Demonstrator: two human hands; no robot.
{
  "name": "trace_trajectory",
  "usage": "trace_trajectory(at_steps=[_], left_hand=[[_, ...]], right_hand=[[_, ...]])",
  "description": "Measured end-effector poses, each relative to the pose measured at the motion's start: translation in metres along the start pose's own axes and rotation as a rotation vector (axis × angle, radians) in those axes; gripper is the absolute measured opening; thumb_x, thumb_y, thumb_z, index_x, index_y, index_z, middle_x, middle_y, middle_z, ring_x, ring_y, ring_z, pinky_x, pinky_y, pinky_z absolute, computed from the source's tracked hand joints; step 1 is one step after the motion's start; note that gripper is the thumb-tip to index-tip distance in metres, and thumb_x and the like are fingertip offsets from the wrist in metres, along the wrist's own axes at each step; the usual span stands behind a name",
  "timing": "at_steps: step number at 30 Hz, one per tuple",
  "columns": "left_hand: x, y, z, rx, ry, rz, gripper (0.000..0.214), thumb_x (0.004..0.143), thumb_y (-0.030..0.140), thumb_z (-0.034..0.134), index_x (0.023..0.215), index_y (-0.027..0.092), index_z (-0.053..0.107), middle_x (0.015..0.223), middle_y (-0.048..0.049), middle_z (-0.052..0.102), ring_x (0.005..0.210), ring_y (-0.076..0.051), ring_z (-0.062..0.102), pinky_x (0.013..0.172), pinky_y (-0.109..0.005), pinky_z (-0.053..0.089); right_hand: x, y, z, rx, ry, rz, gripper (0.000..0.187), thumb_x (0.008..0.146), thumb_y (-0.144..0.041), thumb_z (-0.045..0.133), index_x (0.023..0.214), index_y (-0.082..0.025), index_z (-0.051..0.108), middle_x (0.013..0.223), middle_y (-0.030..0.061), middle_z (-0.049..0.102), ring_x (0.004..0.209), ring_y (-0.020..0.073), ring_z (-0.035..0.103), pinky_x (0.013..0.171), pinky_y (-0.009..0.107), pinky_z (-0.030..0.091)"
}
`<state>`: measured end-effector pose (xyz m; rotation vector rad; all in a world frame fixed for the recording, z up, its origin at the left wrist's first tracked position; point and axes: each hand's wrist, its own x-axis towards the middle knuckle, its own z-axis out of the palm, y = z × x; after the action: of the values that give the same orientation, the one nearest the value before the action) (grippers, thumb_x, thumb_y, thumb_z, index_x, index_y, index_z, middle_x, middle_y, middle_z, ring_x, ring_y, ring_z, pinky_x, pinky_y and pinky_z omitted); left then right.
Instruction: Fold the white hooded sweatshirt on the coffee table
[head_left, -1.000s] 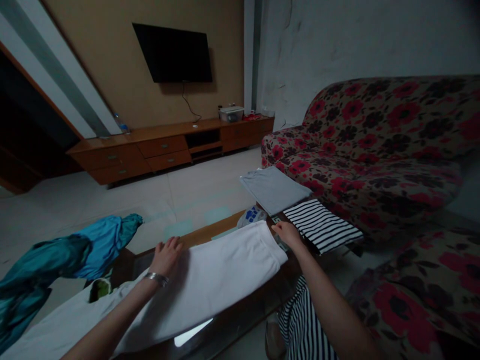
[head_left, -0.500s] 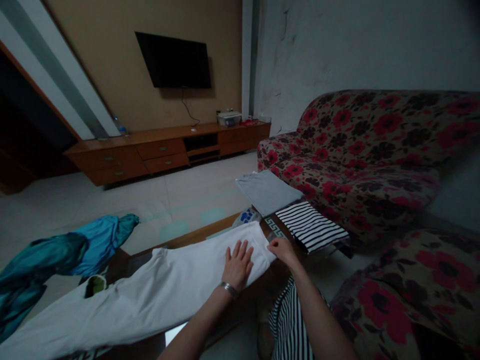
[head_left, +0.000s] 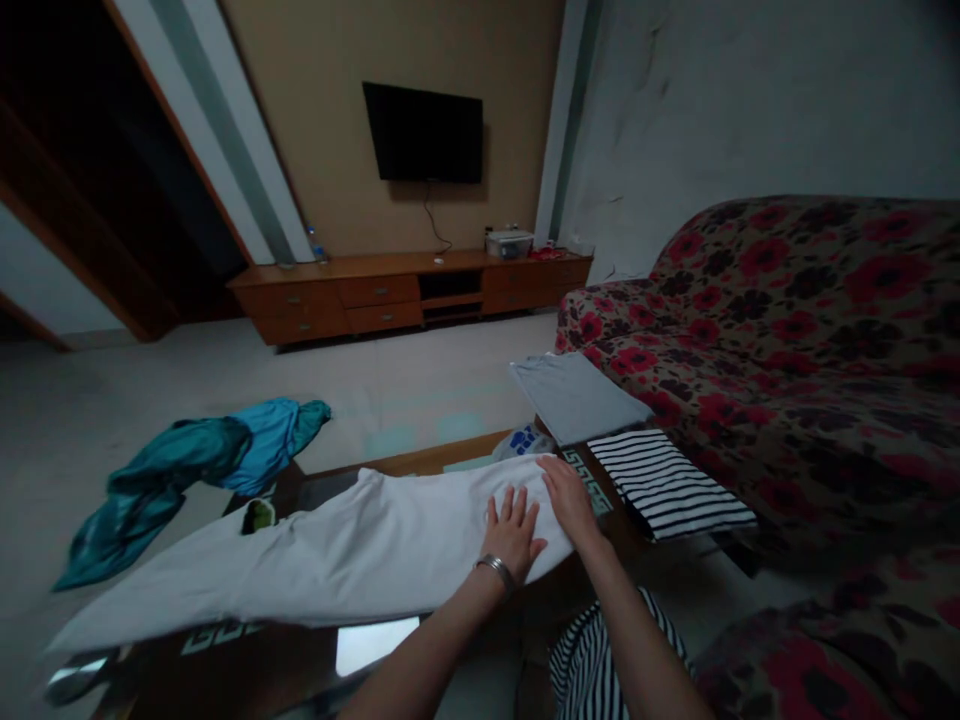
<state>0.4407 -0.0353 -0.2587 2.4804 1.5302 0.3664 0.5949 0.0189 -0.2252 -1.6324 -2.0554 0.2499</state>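
White trousers point(head_left: 405, 545), folded lengthwise, lie across the dark coffee table point(head_left: 225, 665), their legs stretching left and the waist end on the right. My left hand point(head_left: 514, 535), with a silver bangle on its wrist, lies flat on the cloth, fingers spread. Beside it, my right hand point(head_left: 568, 497) rests on the waist edge with its fingers stretched out. Just past it, folded black-and-white striped cloth point(head_left: 671, 485) lies at the table's right end, next to a folded grey garment point(head_left: 581, 395).
Teal and blue cloth point(head_left: 187, 455) hangs at the far left. A cup with green inside point(head_left: 260, 515) stands against the trousers. A floral sofa point(head_left: 787, 330) is on the right. Beyond the floor stands a wooden TV cabinet point(head_left: 382, 290) below a wall television point(head_left: 427, 135).
My right hand has gone from pinching the waist edge to lying over it with fingers extended. My left hand stays flat on the trousers. The view has turned left.
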Motion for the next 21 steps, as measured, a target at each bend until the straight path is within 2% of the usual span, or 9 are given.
trace_trajectory(at_steps=[2,5,7,9,11,13,15,18,21], left_hand=[[-0.002,0.003,0.0,-0.042,-0.003,-0.001,0.065,0.084,0.05,0.05,0.142,0.023,0.036,0.154,-0.0138,0.02,0.143,-0.034,0.01,0.111,-0.065,0.009],[-0.012,-0.001,-0.007,-0.126,-0.016,0.01,0.062,0.082,0.044,0.055,0.136,0.017,0.043,0.151,-0.0179,0.025,0.141,-0.034,0.017,0.112,-0.061,0.017],[-0.025,-0.017,-0.021,-0.179,0.021,0.033,0.052,0.083,0.033,0.053,0.131,0.015,0.048,0.149,-0.0175,0.032,0.14,-0.03,0.024,0.111,-0.054,0.025],[-0.045,-0.051,-0.046,-0.19,0.107,0.038,0.046,0.084,0.021,0.047,0.13,0.016,0.049,0.145,-0.0145,0.039,0.138,-0.025,0.029,0.11,-0.048,0.03],[-0.071,-0.1,-0.08,-0.14,0.197,-0.022,0.047,0.083,0.012,0.041,0.129,0.017,0.05,0.141,-0.0119,0.045,0.135,-0.022,0.033,0.11,-0.047,0.03],[-0.105,-0.157,-0.116,-0.055,0.256,-0.209,0.046,0.084,0.01,0.038,0.127,0.016,0.052,0.138,-0.0111,0.049,0.132,-0.021,0.039,0.11,-0.045,0.031],[-0.144,-0.209,-0.143,0.067,0.234,-0.474,0.045,0.087,0.018,0.04,0.131,0.016,0.049,0.143,-0.0116,0.044,0.135,-0.024,0.034,0.11,-0.046,0.029],[-0.202,-0.256,-0.154,0.174,0.055,-0.705,0.052,0.089,0.034,0.044,0.137,0.015,0.043,0.149,-0.014,0.034,0.138,-0.029,0.026,0.109,-0.05,0.027],[-0.24,-0.264,-0.139,0.234,0.004,-0.741,0.055,0.092,0.039,0.039,0.141,0.015,0.038,0.151,-0.0137,0.029,0.14,-0.03,0.022,0.109,-0.052,0.023]], right_hand=[[0.008,-0.001,0.019,0.058,-0.06,-0.139,0.041,0.092,-0.023,0.032,0.122,-0.017,0.059,0.133,0.0096,0.054,0.129,0.0214,0.042,0.108,0.041,0.033],[0.008,0.01,0.044,0.029,-0.117,-0.179,0.04,0.092,-0.026,0.035,0.122,-0.015,0.059,0.134,0.0105,0.053,0.133,0.0227,0.038,0.11,0.045,0.029],[0.004,0.021,0.054,-0.027,-0.115,-0.193,0.042,0.092,-0.027,0.033,0.125,-0.016,0.057,0.137,0.0099,0.05,0.135,0.0213,0.034,0.112,0.044,0.027],[-0.001,0.032,0.06,-0.093,-0.106,-0.22,0.042,0.093,-0.027,0.032,0.128,-0.019,0.054,0.14,0.0074,0.048,0.137,0.0189,0.031,0.113,0.041,0.026],[-0.005,0.043,0.064,-0.153,-0.083,-0.264,0.043,0.093,-0.027,0.03,0.129,-0.02,0.053,0.14,0.0065,0.047,0.137,0.018,0.03,0.113,0.04,0.027],[-0.009,0.056,0.068,-0.192,-0.036,-0.334,0.044,0.093,-0.027,0.029,0.128,-0.015,0.054,0.139,0.0095,0.049,0.136,0.0195,0.033,0.112,0.04,0.029],[-0.015,0.069,0.072,-0.214,0.015,-0.409,0.046,0.093,-0.028,0.029,0.127,-0.009,0.054,0.136,0.0128,0.051,0.135,0.0215,0.035,0.111,0.041,0.031],[-0.028,0.088,0.07,-0.255,0.054,-0.453,0.046,0.093,-0.028,0.029,0.126,-0.01,0.054,0.135,0.0125,0.052,0.133,0.0228,0.038,0.109,0.042,0.033],[-0.038,0.088,0.055,-0.288,0.032,-0.389,0.042,0.09,-0.029,0.033,0.12,-0.013,0.058,0.129,0.0117,0.057,0.125,0.0242,0.047,0.105,0.042,0.037]])
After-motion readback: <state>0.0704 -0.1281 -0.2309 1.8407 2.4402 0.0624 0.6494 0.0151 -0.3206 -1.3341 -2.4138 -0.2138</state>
